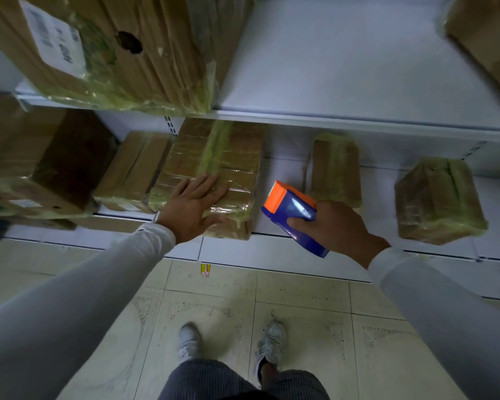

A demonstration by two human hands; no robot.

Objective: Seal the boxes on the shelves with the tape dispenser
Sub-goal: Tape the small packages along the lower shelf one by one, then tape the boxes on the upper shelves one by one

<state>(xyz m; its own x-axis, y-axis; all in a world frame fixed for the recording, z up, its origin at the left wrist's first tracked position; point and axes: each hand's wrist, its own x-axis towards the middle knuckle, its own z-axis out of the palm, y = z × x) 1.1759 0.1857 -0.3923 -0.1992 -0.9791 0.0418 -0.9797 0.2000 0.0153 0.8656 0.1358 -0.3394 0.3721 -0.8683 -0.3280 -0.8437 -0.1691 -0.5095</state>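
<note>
2 hands work at the lower shelf (274, 226). Only 1 white label (54, 39) shows, on the big upper-shelf box (145, 53), its print too blurred to read. Bare shelf lies between the taped box (237, 157) and the small wrapped box (337, 168) to its right. The left hand (192, 206) lies flat on the taped box, fingers straight, its front edge overhanging the shelf lip. The right hand (334, 226) grips the blue tape dispenser (298, 217), its orange toothed end pointing at the shelf, just beside that box.

Glossy tape-wrapped cardboard box (214, 168), smooth plastic tape dispenser (296, 215), matt white shelf (358, 67).
</note>
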